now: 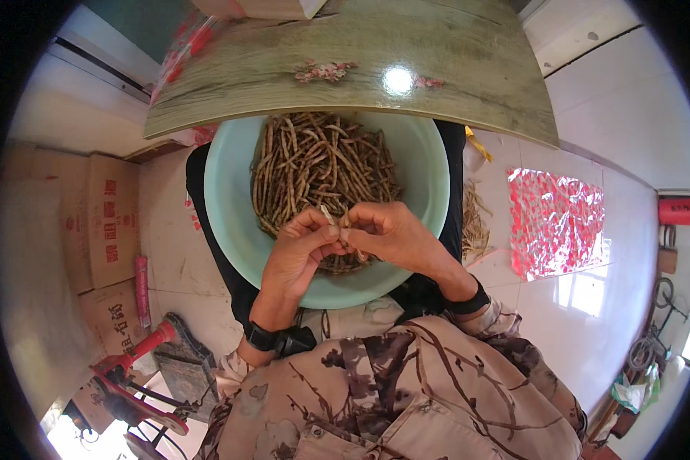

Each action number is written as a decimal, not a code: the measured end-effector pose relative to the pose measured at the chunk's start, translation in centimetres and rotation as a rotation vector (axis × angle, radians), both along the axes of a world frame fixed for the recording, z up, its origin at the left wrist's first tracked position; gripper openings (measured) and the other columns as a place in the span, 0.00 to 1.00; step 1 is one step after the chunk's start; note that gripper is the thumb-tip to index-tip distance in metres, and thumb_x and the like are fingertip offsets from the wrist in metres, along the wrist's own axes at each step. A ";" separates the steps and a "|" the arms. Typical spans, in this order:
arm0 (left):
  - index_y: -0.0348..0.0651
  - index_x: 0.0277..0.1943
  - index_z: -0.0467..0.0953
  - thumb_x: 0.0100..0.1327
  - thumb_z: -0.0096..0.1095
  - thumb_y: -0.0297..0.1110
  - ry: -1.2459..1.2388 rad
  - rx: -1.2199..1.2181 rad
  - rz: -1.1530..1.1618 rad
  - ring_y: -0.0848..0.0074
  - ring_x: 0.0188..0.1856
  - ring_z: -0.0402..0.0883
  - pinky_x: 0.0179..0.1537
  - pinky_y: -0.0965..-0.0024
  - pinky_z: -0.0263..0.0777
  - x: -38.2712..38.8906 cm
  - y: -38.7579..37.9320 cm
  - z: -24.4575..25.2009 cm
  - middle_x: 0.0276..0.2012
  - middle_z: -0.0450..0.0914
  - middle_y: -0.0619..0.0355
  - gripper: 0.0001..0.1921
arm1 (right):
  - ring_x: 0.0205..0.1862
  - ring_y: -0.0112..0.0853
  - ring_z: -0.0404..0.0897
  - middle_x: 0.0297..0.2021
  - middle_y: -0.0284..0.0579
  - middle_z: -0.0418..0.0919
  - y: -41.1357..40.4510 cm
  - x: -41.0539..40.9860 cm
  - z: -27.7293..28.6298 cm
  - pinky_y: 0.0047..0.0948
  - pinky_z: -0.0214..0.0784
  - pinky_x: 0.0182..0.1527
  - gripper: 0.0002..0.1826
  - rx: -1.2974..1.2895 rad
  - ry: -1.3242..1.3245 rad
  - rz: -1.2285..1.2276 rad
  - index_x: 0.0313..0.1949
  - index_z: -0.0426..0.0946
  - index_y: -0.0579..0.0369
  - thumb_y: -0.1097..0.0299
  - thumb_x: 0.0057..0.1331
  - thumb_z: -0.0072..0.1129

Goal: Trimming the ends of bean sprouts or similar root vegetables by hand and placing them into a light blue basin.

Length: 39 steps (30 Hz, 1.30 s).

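A pale green plastic basin (230, 230) rests between my legs, holding a heap of dried bean pods (316, 161). Over the near side of the heap my two hands meet at the fingertips. Between thumb and forefinger, my left hand (299, 250) pinches a pale dried pod piece (326, 214). My right hand (394, 234) grips a browner pod piece (345, 219) right beside it. Whether the two pieces are still joined is hidden by the fingers. Black bands circle both wrists.
A wood-patterned table (345, 46) overhangs the basin's far rim. Loose pods or husks (475, 224) lie on the floor to the right, near a red-patterned shiny sheet (558, 224). Cardboard boxes (112, 213) and a red metal-framed device (144, 368) stand at left.
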<state>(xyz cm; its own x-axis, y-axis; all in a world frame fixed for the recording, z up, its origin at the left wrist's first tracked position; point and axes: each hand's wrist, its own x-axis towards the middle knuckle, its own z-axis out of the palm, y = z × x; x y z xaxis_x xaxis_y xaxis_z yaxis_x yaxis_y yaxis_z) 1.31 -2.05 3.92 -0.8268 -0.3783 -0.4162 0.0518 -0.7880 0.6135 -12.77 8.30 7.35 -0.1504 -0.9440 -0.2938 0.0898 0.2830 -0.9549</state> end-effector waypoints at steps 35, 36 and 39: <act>0.41 0.33 0.67 0.61 0.51 0.33 0.082 -0.382 0.301 0.83 0.31 0.70 0.38 0.76 0.68 -1.0 2.4 -1.3 0.27 0.70 0.64 0.05 | 0.16 0.19 0.65 0.15 0.34 0.66 -0.6 1.9 -2.2 0.20 0.55 0.18 0.08 0.004 0.175 -0.244 0.24 0.66 0.59 0.69 0.59 0.47; 0.41 0.33 0.67 0.61 0.51 0.32 0.132 -0.321 0.304 0.83 0.32 0.71 0.36 0.76 0.69 -1.2 2.5 -1.4 0.27 0.70 0.63 0.05 | 0.17 0.18 0.65 0.15 0.34 0.67 -0.5 1.9 -1.8 0.19 0.55 0.18 0.07 0.006 0.143 -0.246 0.25 0.66 0.58 0.69 0.59 0.47; 0.41 0.32 0.67 0.61 0.52 0.32 0.099 -0.324 0.246 0.81 0.31 0.72 0.35 0.74 0.70 -1.5 2.7 -1.7 0.28 0.70 0.62 0.06 | 0.17 0.20 0.66 0.15 0.35 0.67 -0.3 2.2 -0.7 0.19 0.57 0.18 0.08 -0.010 0.114 -0.279 0.25 0.67 0.58 0.69 0.60 0.47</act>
<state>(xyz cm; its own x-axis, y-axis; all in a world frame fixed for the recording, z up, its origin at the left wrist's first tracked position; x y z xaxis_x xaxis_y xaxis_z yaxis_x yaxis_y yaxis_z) -0.18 0.61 2.22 -0.7258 -0.6676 -0.1662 0.2852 -0.5119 0.8103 -10.59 8.04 6.66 -0.4359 -0.8643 -0.2510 0.0548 0.2528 -0.9660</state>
